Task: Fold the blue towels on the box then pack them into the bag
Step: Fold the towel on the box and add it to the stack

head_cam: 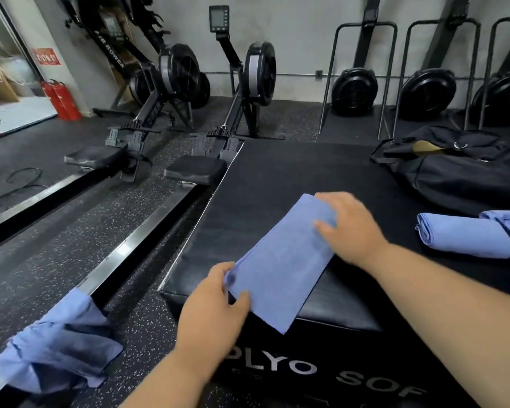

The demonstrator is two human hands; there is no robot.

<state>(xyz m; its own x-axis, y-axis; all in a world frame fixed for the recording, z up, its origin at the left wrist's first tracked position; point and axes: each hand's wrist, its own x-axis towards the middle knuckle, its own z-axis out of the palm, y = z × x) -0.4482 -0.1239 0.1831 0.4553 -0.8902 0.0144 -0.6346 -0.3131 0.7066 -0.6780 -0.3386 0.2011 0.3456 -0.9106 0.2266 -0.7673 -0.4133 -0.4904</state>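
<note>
A blue towel [280, 263], folded into a long strip, lies slantwise on the black padded box [277, 178], its near end hanging over the front edge. My left hand [215, 307] pinches the strip's near left corner. My right hand [348, 228] grips its far end, fingers curled over the cloth. Two more folded blue towels [465, 237] lie on the box at the right. The black bag [460, 169] sits at the box's far right corner, its top open.
A crumpled blue towel [56, 351] hangs over the rail of a rowing machine [147, 231] at the lower left. Two rowing machines [248, 83] stand left of the box. Black fan units [355, 89] line the back wall. Red extinguishers [61, 98] stand by the door.
</note>
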